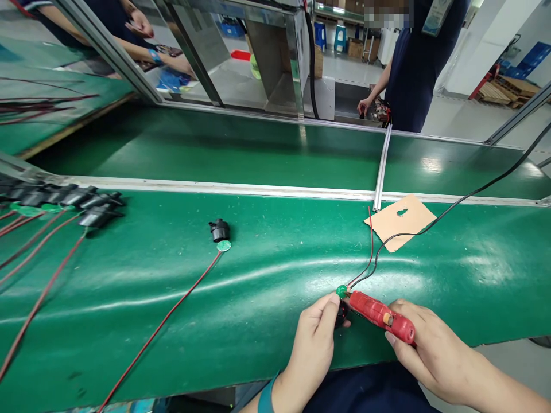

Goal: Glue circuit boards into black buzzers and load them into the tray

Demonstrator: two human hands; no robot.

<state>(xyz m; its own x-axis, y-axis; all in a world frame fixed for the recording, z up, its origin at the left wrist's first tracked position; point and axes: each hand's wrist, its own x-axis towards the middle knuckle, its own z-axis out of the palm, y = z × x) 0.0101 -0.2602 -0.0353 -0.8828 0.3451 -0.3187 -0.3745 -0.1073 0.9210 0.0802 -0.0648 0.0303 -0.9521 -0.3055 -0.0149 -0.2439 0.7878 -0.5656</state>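
Note:
My left hand (316,332) is closed around a small black cylindrical part (341,314) with a round green circuit board (341,291) at its top. My right hand (430,350) grips a red hot glue gun (379,314), whose tip meets the board's edge or hovers just beside it. A thin red wire (371,241) runs away from the board. A black cable (400,234) comes down from the right and passes close to the board; where it ends is hidden. Most of the black part lies behind my fingers.
A similar black part (220,230) with a green disc and red wire stands left of centre. Several more black parts (92,206) sit at the far left. A cardboard piece (404,221) lies beneath the cable. Beyond the metal frame, a co-worker (417,74) stands.

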